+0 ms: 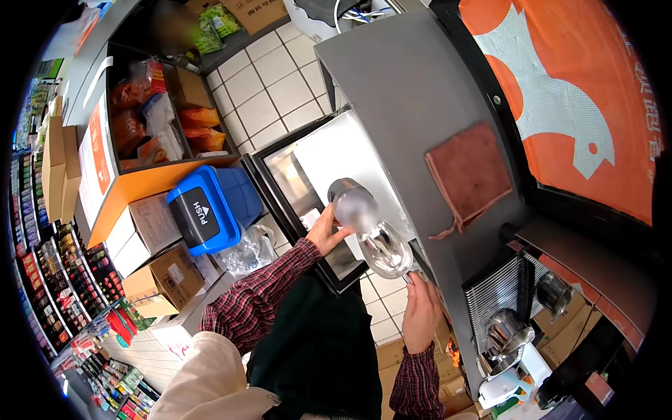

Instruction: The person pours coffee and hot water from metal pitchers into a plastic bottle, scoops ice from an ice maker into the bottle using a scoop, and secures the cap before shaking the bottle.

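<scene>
My left hand (327,232) is closed around the lower side of a grey, rounded container (348,199), partly blurred, which looks like a bottle or jug. Right beside it is a shiny metal pitcher (385,250), its oval mouth facing up toward me. The two overlap in view, and I cannot tell whether they touch. My right hand (422,308) grips the pitcher at its near end, fingers curled about what seems to be its handle. Beneath both stands a low fridge, its glass-panelled door (269,164) swung open and a white surface (339,150) showing.
A grey counter (399,91) runs along the right, with a folded brown cloth (470,178) on it. Metal pitchers (507,329) stand by a drip grate (493,294). To the left are a blue push-lid bin (203,210), cardboard boxes (164,280) and a shelf of packets (199,129).
</scene>
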`<state>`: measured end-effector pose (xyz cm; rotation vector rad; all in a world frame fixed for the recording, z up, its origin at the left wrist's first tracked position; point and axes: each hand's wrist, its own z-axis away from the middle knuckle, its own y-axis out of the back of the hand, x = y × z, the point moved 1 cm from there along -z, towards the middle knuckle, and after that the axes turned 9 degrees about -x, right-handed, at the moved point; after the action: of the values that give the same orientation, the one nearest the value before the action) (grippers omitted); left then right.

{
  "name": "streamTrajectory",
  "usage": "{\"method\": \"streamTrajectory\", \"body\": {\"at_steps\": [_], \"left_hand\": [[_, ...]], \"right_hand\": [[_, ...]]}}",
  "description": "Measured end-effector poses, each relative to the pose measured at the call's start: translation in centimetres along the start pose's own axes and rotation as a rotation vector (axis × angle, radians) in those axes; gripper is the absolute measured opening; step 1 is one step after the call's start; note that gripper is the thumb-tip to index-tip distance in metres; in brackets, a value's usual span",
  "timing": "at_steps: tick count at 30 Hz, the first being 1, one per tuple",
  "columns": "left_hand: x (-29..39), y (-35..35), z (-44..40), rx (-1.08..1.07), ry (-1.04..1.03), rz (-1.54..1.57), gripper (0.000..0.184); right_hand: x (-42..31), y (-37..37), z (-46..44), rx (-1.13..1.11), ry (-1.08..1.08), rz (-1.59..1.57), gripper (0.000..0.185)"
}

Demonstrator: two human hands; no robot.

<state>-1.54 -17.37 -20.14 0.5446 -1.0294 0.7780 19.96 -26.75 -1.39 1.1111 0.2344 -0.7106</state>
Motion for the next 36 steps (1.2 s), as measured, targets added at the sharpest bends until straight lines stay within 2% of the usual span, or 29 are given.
{"method": "streamTrajectory", "body": {"at_steps": [2,4,9,11,13,17,22,29,32,36], "left_hand": [[-0.1,-0.1,-0.3,-0.027,0.016,-0.057,0.072],[-0.4,-0.3,-0.8,0.023,-0.063,0.028,0.066],[0.1,0.4,-1.2,0.009,-0.013,0.105,0.071],[0.1,0.5,-1.2,0.013,0.000,0.108,0.071],[0.4,0.6,-1.1,0.006,0.016,0.110,0.070],[-0.2,0.6,-0.9,0.010,-0.024,0.043,0.070],[-0.8,0.3,-1.1,0.072,-0.031,0.103,0.069],[-0.3,0.6,-1.5,-0.003,0.033,0.152,0.067],[-1.4,0.1,-2.2,0.038,-0.007,0.164,0.067],[-1.6,-0.1,-2.3,0.017,-0.035,0.112,0.063]], "right_hand": [[0.2,-0.2,-0.2,-0.013,0.014,0.013,0.023],[0.5,-0.2,-0.2,-0.026,-0.007,0.007,0.023],[0.9,-0.3,0.1,-0.033,-0.008,0.012,0.024],[1.1,-0.5,0.2,-0.066,-0.085,-0.093,0.024],[0.8,-0.5,0.0,-0.051,-0.066,-0.107,0.024],[0.3,-0.7,-0.3,-0.063,-0.076,-0.094,0.025],[0.2,-1.2,-0.2,-0.048,-0.073,-0.112,0.025],[0.5,-1.7,0.3,-0.054,-0.140,-0.186,0.025],[0.4,-1.8,0.0,-0.016,-0.087,-0.240,0.024],[-0.2,-2.9,-1.2,0.024,-0.011,-0.049,0.025]]}}
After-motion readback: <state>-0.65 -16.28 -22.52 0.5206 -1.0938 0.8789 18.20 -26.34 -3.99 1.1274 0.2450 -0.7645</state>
